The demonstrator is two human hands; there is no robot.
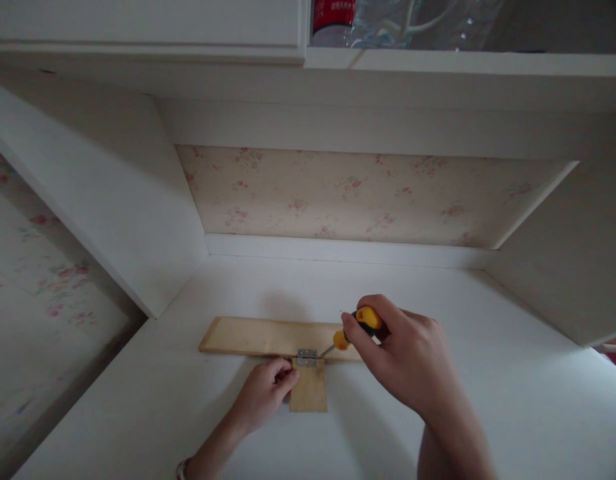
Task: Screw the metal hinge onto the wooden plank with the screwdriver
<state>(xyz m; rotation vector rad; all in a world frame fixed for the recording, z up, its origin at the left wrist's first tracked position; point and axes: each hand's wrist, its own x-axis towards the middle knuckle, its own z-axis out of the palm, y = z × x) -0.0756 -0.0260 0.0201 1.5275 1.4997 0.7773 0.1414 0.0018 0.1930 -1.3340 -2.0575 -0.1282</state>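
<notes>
A long, pale wooden board [258, 335] lies across the white surface. A smaller wooden piece [309, 393] meets its near edge, and a metal hinge [307, 358] spans the joint between the two. My right hand [413, 353] is closed around the yellow and black handle of a screwdriver [369, 319]. The screwdriver slants down to the left, its tip at the right end of the hinge. With bent fingers pressed together, my left hand [267, 393] grips the left edge of the smaller piece just below the hinge. Part of the board's right end is hidden behind my right hand.
The white worktop [188, 400] sits between a left side panel [103, 200] and a right side panel [563, 253]. Floral wallpaper [338, 193] covers the back wall. Overhead, an open shelf [438, 61] holds a red-labelled container [333, 15] and clear plastic [383, 23].
</notes>
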